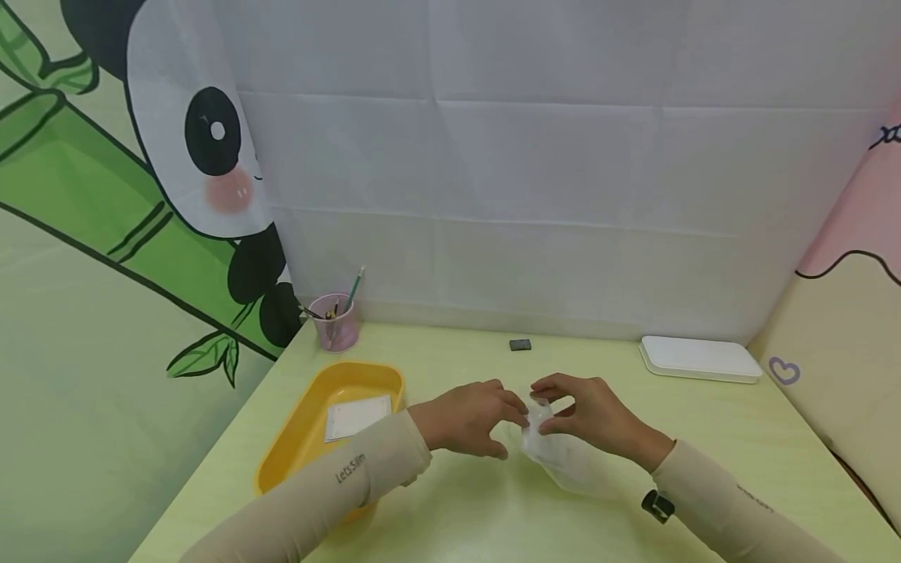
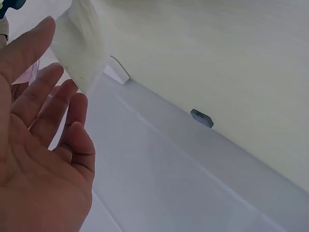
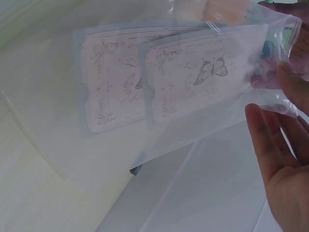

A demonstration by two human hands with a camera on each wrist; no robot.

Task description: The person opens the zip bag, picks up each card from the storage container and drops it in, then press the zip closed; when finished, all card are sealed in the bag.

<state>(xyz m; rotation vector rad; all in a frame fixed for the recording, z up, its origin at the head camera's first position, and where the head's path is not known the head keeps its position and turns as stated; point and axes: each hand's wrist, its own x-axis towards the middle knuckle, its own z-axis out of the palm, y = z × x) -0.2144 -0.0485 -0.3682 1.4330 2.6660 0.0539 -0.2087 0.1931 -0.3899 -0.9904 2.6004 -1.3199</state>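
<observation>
A clear plastic bag [image 1: 559,457] hangs over the table, between my two hands. My right hand [image 1: 598,414] holds it by its upper edge, with thumb and fingers at the rim. My left hand [image 1: 468,418] is at the bag's left side, fingertips at the film and thumb apart from them. From the right wrist, two pale cards, including a butterfly-printed card [image 3: 207,75], show through the film and overlap. I cannot tell whether both lie inside the bag. In the left wrist view, my left hand [image 2: 46,145] has loosely bent fingers beside the bag [image 2: 82,48].
A yellow tray [image 1: 299,426] with a white card [image 1: 357,417] stands left, partly behind my left sleeve. Along the back are a pink cup [image 1: 335,332] of pencils, a small dark grey block [image 1: 520,345] and a flat white case [image 1: 700,360]. A white sheet [image 1: 535,172] hangs behind.
</observation>
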